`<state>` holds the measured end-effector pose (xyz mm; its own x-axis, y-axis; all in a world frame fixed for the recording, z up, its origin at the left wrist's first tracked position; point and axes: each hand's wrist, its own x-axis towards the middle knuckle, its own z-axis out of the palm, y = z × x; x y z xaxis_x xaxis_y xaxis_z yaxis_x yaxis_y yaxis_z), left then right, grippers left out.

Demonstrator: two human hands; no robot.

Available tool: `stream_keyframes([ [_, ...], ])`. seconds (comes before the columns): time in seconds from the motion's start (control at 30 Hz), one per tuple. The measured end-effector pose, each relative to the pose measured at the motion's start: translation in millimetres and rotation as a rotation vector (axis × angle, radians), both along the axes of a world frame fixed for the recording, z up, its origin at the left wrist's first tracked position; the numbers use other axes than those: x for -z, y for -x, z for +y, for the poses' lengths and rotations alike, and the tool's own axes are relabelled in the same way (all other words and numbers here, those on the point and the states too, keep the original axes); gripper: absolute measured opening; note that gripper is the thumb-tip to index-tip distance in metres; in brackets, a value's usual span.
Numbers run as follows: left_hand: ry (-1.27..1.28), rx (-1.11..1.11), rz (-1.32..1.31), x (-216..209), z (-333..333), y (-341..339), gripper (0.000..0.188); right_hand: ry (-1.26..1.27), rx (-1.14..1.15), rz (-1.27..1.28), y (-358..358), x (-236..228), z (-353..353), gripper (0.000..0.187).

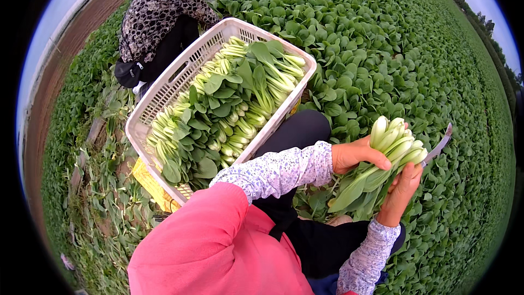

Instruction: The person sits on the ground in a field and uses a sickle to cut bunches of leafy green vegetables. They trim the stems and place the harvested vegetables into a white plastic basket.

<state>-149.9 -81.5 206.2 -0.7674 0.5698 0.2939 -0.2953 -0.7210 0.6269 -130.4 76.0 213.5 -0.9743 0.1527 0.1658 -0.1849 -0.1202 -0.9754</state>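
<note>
A bunch of bok choy [397,141], pale stems up and green leaves down, is held between my two hands in front of my right knee. My left hand [355,154] grips its left side, thumb lying across the stems. My right hand [403,190] closes around the other side, low on the stems. A curved knife blade [438,143] sticks out to the right beyond the bunch, close to my right fingers. Its handle is hidden, so which fingers hold it cannot be made out. Floral sleeves cover both my forearms.
To my left a pale plastic crate [139,117] holds rows of bok choy, above a yellow crate [153,188]. A person [158,13] in a patterned top and white hat crouches beyond it. Growing bok choy [382,43] fills the field ahead and right; cut leaves [117,218] litter the left ground.
</note>
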Motion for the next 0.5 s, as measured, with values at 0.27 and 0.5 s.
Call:
stream_keyframes([
  [0.27,0.333,-0.400,0.044,14,-6,-13,0.073,-0.070,-0.074,-0.102,-1,23,-12,0.055],
  [0.5,0.209,-0.569,-0.091,-11,-60,-36,0.061,-0.086,-0.113,-0.067,-10,-4,-20,0.057],
])
